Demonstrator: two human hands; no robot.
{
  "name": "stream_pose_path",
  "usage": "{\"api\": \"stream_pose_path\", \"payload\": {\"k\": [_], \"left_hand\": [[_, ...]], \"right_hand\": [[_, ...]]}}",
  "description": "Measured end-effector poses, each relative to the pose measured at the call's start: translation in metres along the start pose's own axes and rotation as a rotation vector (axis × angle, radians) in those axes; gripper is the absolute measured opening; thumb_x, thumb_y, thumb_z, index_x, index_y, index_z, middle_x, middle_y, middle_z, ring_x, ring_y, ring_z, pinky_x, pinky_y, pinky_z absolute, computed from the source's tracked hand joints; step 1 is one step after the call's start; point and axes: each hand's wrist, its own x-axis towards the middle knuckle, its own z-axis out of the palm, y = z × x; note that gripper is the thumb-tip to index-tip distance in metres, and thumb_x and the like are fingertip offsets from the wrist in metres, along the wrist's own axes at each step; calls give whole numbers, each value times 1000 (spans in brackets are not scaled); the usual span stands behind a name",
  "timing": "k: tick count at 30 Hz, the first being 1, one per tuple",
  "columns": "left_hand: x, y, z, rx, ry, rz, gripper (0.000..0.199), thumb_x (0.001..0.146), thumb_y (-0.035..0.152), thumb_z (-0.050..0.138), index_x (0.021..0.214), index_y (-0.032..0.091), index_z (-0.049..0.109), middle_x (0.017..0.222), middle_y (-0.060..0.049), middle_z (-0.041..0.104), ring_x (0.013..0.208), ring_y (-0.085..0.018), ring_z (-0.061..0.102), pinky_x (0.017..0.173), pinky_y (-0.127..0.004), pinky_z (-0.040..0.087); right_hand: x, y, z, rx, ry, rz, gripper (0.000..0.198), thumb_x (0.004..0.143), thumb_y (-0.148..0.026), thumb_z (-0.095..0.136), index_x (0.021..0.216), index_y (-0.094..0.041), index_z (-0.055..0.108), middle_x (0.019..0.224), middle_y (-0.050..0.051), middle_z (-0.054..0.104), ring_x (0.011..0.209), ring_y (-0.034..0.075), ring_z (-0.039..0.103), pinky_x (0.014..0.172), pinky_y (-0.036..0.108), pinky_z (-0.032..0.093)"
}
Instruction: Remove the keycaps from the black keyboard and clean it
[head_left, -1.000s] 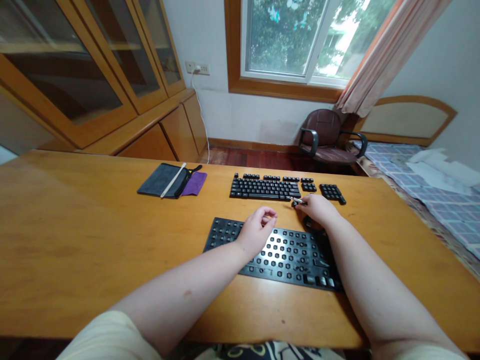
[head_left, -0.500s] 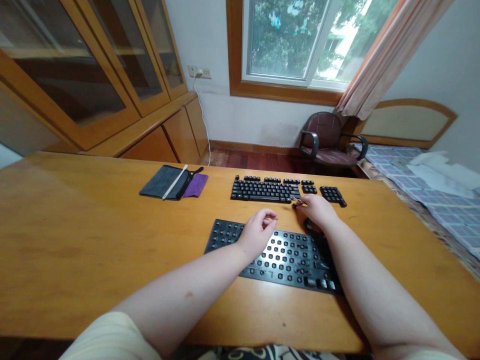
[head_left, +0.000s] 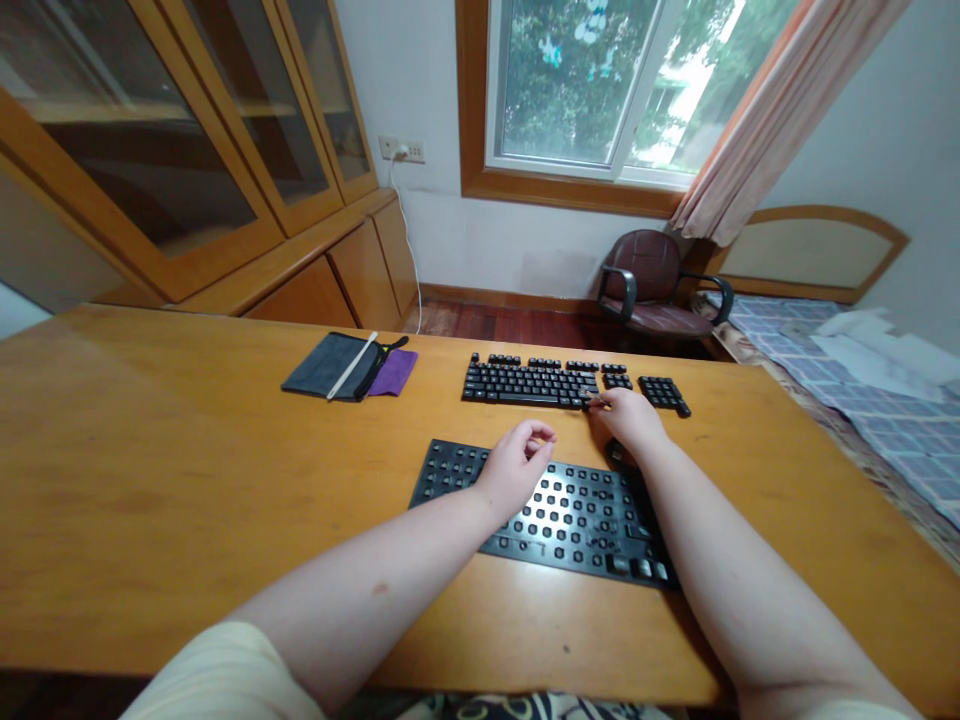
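Keycaps [head_left: 529, 384] are laid at twelve o'clock from the keyboard base [head_left: 540, 520]; a slim tool [head_left: 592, 399] is pinched in the right hand [head_left: 627, 418]; the left hand [head_left: 516, 460] is half-curled, nothing visibly held; caps, presumably light and slick, are best gripped by opposite sides.

Viewed from the head, close above the table [head_left: 187, 480], facing forward and down, with the window [head_left: 570, 90] beyond.

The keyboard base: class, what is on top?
A few keys sit on the base near its right end; the left hand is over it. What hand and forearms cover is hidden.
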Motion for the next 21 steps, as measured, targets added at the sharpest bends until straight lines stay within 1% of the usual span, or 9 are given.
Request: {"api": "stream_pose_path", "payload": {"k": [8, 12, 21], "left_hand": [[1, 0, 1, 6, -5, -11, 14, 84, 24, 51, 94, 17, 56, 90, -3, 62, 73, -12, 57, 72, -26, 47], [1, -3, 1, 10, 0, -4, 14, 84, 24, 51, 94, 17, 57, 90, -3, 62, 73, -12, 57, 72, -26, 46], [1, -2, 1, 6, 0, -2, 14, 84, 26, 52, 94, 18, 57, 86, -2, 61, 71, -12, 56, 70, -25, 46]], "right_hand": [[0, -5, -3, -42, -39, 27, 26, 80, -36, 56, 97, -26, 73, 95, 6, 70, 86, 21, 62, 69, 25, 42], [-1, -6, -4, -44, -36, 25, 27, 82, -38, 54, 97, -25, 73, 95, 7, 70, 86, 22, 62, 69, 26, 43], [0, -2, -2, -5, -32, 25, 24, 80, -35, 57, 96, -26, 73, 97, 5, 70, 89, 21, 62, 73, 25, 43]]}}
